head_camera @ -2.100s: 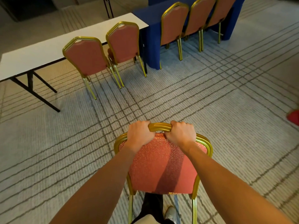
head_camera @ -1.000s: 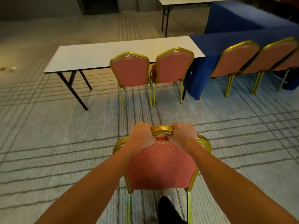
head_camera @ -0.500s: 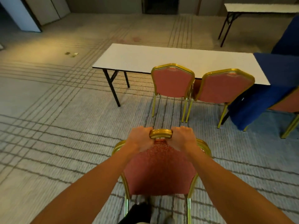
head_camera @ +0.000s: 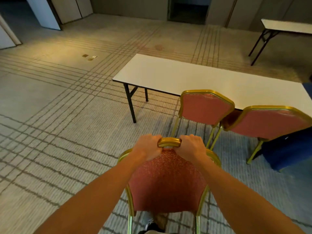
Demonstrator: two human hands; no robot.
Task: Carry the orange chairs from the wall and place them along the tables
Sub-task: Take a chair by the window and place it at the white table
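Note:
I hold an orange chair with a gold frame in front of me, its backrest facing me. My left hand and my right hand both grip the top rail of its back, either side of the gold handle. Ahead stands a white folding table on black legs. Two more orange chairs stand side by side along its near edge, toward its right half. The stretch of table edge to their left has no chair.
A blue-draped table shows at the right edge. Another white folding table stands at the far right. Striped carpet spreads to the left, with small floor plates. A doorway and wall panels lie at the back.
The view has swung left and closer: the white table and its two chairs have shifted right in view. Both hands keep the same grip on the carried chair.

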